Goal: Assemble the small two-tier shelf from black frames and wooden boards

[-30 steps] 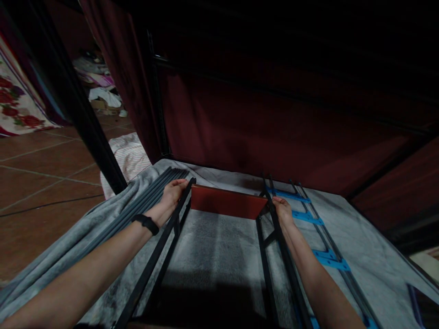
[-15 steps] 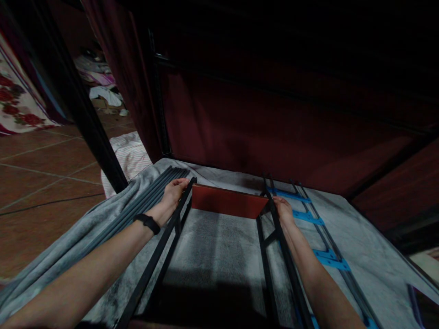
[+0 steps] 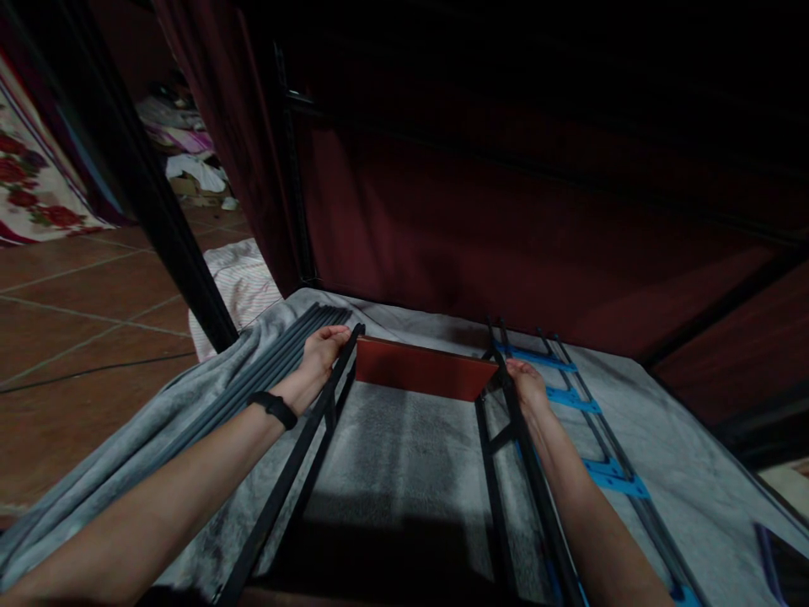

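A black metal frame (image 3: 282, 485) with two long side rails lies on the grey blanket, and a reddish-brown board (image 3: 423, 368) spans its far end. My left hand (image 3: 321, 350), with a black band on its wrist, is closed in a pinch against the outer side of the left rail's far end. On the opposite side, my right hand (image 3: 526, 384) has its fingertips pressed together at the outside of the right rail, beside the board's end. Whatever small thing either set of fingertips grips is too hidden to make out.
Grey tubes (image 3: 253, 400) lie bundled along the left. Right of the frame are dark rods with blue brackets (image 3: 616, 480). A dark flat object (image 3: 784, 565) sits at the lower right edge. A black post (image 3: 170, 228) rises at left, and a dark red curtain (image 3: 442, 244) hangs behind.
The view has shifted very slightly. Both hands stay at the same spots on the frame, with only tiny finger movement.
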The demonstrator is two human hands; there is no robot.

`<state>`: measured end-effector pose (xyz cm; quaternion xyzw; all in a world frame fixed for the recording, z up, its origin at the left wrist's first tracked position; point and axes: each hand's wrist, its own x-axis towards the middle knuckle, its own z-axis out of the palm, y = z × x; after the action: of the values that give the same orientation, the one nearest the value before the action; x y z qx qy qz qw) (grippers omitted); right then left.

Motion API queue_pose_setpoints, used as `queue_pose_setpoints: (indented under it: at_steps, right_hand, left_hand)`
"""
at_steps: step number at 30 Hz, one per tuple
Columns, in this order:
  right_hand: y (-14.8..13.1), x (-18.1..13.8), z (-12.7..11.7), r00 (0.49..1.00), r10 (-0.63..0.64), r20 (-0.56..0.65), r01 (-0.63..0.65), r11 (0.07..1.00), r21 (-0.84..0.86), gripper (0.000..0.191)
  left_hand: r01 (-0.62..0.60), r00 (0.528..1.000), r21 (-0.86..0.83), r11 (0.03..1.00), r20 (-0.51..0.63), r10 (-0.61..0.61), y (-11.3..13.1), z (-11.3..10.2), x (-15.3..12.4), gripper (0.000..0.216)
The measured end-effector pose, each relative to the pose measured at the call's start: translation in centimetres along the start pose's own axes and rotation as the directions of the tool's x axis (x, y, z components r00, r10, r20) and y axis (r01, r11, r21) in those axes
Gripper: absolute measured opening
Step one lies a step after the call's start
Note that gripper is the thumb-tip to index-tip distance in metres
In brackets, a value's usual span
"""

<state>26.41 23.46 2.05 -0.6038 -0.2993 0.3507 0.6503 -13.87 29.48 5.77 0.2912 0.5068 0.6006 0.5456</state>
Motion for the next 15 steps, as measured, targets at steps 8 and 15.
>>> queue_pose_setpoints:
  at_steps: [8, 15]
  right_hand:
    - [0.47, 1.09, -0.13, 0.994, -0.109, 0.011, 0.109, 0.984, -0.138, 0.028]
    - [0.34, 0.71, -0.50, 0.990, -0.060, 0.128, 0.080, 0.985, -0.152, 0.032]
  left_hand:
    - [-0.011, 1.000, -0.011, 1.000, -0.010, 0.011, -0.22, 0.12, 0.17, 0.016]
    - [-0.011, 1.000, 0.002, 1.000, -0.002, 0.011, -0.15, 0.01, -0.22, 0.016]
